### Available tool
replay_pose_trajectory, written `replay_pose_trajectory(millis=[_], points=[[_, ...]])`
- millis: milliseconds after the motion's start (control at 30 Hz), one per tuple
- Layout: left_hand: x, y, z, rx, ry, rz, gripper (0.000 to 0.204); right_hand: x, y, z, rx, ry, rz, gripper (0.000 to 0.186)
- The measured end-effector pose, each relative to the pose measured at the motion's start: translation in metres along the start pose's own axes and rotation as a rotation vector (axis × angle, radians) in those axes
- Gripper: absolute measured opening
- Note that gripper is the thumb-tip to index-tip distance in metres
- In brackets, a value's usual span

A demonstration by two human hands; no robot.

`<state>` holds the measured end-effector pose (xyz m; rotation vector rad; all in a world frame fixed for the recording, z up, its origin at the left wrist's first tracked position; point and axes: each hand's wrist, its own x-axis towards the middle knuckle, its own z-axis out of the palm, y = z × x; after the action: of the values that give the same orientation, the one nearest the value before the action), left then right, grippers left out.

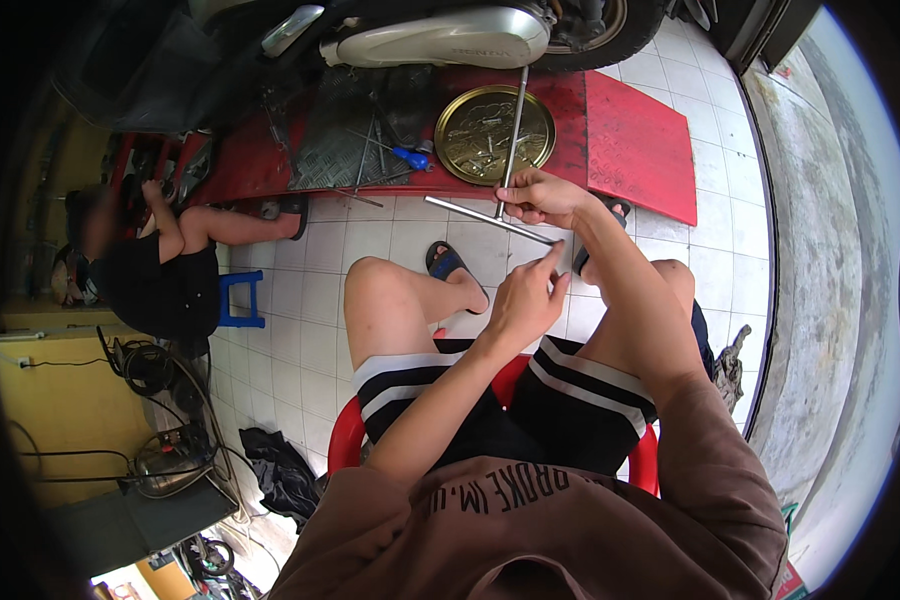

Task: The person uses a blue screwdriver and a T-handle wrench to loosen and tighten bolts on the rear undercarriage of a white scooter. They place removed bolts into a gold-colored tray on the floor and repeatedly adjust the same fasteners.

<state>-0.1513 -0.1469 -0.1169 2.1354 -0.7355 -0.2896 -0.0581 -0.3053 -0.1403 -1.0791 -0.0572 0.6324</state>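
My right hand (538, 196) is closed round the shaft of a long metal T-handle wrench (513, 135), just above its crossbar. The far tip of the shaft meets the lower edge of a scooter's silver engine cover (440, 40); how it seats there is too small to tell. At the crossbar's right end, my left hand (526, 303) has its index finger stretched out to the bar, with the thumb apart and nothing gripped. Behind the shaft a round gold tray (451, 135) holds several small metal parts.
The scooter stands over a red platform (635, 140). Left of the tray lie a blue-handled tool (411, 158) and several metal rods. Another person (160, 270) sits at the left by a blue stool (241, 300). Cables (175, 385) hang at the lower left.
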Motion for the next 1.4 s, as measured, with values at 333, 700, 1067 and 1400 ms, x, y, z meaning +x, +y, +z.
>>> replay_pose_trajectory(millis=[333,700,1067,1400], points=[[-0.006,-0.015,-0.03,-0.066,0.01,-0.089,0.067,0.007,-0.001,0.001,-0.013,0.063,-0.095,0.026],[0.008,-0.025,-0.046,0.146,-0.098,-0.296,0.072,0.021,0.002,0.0,-0.025,0.16,-0.115,0.025],[0.005,-0.042,-0.04,0.096,0.438,-0.105,0.074,0.024,-0.001,-0.003,-0.037,0.246,-0.15,0.027],[0.014,-0.002,-0.056,0.147,0.077,0.06,0.069,0.02,-0.002,-0.004,-0.001,0.309,-0.134,0.029]])
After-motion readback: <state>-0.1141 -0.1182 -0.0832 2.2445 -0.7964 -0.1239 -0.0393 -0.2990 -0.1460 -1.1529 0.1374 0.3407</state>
